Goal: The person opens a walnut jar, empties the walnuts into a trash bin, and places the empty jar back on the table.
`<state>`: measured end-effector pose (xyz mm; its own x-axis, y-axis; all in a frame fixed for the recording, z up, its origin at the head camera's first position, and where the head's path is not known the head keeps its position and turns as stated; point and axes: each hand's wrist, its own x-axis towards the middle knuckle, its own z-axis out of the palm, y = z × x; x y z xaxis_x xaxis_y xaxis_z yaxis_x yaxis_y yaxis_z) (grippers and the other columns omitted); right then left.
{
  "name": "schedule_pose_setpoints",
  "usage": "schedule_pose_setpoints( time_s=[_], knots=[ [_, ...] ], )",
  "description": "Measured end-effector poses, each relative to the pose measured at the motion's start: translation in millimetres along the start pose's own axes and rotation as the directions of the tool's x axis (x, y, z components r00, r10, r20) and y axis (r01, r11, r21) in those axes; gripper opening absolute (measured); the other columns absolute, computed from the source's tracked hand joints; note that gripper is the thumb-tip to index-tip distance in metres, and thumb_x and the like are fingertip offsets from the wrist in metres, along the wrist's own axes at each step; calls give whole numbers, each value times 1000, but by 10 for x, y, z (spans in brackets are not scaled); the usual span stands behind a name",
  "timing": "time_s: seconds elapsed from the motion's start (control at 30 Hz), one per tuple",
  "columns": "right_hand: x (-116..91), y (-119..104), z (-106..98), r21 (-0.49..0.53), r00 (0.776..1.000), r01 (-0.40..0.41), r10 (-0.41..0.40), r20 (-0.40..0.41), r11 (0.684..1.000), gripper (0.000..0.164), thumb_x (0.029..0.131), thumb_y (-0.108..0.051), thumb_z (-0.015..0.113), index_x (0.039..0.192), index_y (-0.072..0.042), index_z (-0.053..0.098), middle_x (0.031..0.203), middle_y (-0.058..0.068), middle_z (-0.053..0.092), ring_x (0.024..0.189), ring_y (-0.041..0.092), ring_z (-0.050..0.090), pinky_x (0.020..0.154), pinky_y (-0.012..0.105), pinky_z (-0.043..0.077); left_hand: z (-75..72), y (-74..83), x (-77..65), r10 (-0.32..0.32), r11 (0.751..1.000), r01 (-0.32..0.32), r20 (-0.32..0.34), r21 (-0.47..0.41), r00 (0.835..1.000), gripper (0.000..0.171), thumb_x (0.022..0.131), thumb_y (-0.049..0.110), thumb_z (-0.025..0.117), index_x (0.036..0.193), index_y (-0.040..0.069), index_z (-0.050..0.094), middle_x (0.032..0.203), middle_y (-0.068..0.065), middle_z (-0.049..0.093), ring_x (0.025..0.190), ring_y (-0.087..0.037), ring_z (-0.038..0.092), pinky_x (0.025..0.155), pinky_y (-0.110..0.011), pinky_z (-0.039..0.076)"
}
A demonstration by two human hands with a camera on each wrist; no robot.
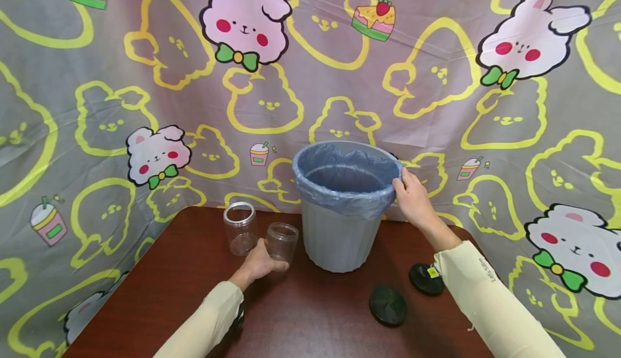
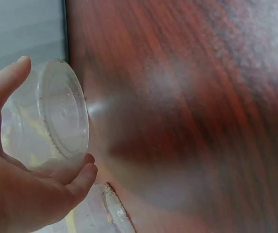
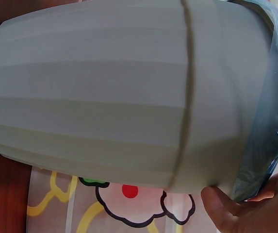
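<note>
In the head view, my left hand (image 1: 262,261) grips a clear plastic jar (image 1: 282,243) with no lid on it. The left wrist view shows thumb and fingers around the jar's side (image 2: 63,111), with its round base facing the table. A second clear jar (image 1: 241,234) stands just left of that hand, also without a lid. My right hand (image 1: 414,199) holds the rim of a grey trash bin (image 1: 339,242), thumb outside. A blue bag (image 3: 267,131) lines the bin and folds over its rim; the right hand pinches the bag there too.
Two black round lids lie right of the bin's front: one lid (image 1: 388,305) nearer, another lid (image 1: 427,279) beside the right sleeve. The brown table (image 1: 305,320) meets a patterned curtain (image 1: 271,99) behind the bin and at both sides.
</note>
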<state>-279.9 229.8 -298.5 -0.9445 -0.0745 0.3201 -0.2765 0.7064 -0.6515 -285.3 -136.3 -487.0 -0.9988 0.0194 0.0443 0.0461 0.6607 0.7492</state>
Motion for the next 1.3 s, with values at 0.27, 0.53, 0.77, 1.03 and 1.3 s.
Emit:
schedule_pose_setpoints(
  time_s=[0.27,0.53,0.77,1.03,1.3],
  knots=[
    [1,-29,-10,-2,1000,10,-10,-13,1000,64,101,-36,25,147,4,7,153,25,10,140,38,9,109,53,13,-31,-34,4,33,998,-31,-33,52,999,83,54,31,91,112,-9,47,99,-19,52,95,-37,50,83,-47,43],
    [3,-12,-3,-7,1000,11,-11,-14,1000,63,102,-35,26,147,4,7,153,26,10,140,38,9,109,53,13,-43,-94,-12,26,999,-29,-50,-45,998,81,54,18,92,112,-10,44,104,-23,56,97,-38,54,86,-47,43],
    [9,-5,-3,-7,1000,15,-15,-19,1000,63,101,-35,26,147,5,8,152,26,11,139,39,9,109,53,13,-45,-186,-13,18,992,-24,-51,-124,999,82,51,10,91,116,-9,43,111,-24,56,106,-41,52,92,-49,39],
    [6,-7,-4,-11,1000,8,-9,-25,1000,62,102,-33,27,147,5,8,152,26,11,139,40,10,109,53,13,-93,-239,-31,34,991,-38,-29,-128,999,83,49,6,91,118,-8,47,114,-24,57,109,-41,51,95,-50,37],
    [-9,-2,14,-5,1000,2,-2,-22,1000,62,102,-32,27,147,5,7,152,26,11,139,39,10,109,54,13,-136,-261,-57,-3,995,-2,-44,-104,999,89,49,5,91,123,-8,44,119,-28,55,114,-45,48,97,-51,36]
  ],
)
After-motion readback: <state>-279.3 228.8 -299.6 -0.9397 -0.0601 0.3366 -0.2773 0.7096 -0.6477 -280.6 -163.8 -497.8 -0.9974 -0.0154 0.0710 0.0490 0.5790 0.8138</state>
